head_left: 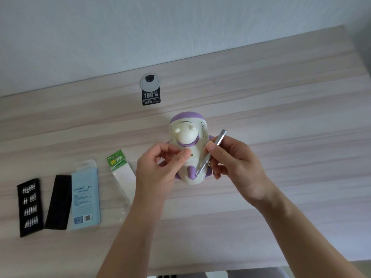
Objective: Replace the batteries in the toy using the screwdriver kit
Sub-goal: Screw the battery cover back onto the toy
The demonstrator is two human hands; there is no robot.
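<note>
The toy (187,149) lies on the bench (281,117), underside up, so its screw faces the person. The left hand (158,171) pinches its body steady; the right hand (234,163) grips the screwdriver (211,152), tip angled down to it.

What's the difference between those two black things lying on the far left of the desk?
The outer black tray holds rows of small silvery bits; the black strip beside it looks plain, with nothing on it. The tray lies nearly straight, while the strip leans to the right at its top. Both are long, dark rectangles lying flat on the wooden desk.
</note>
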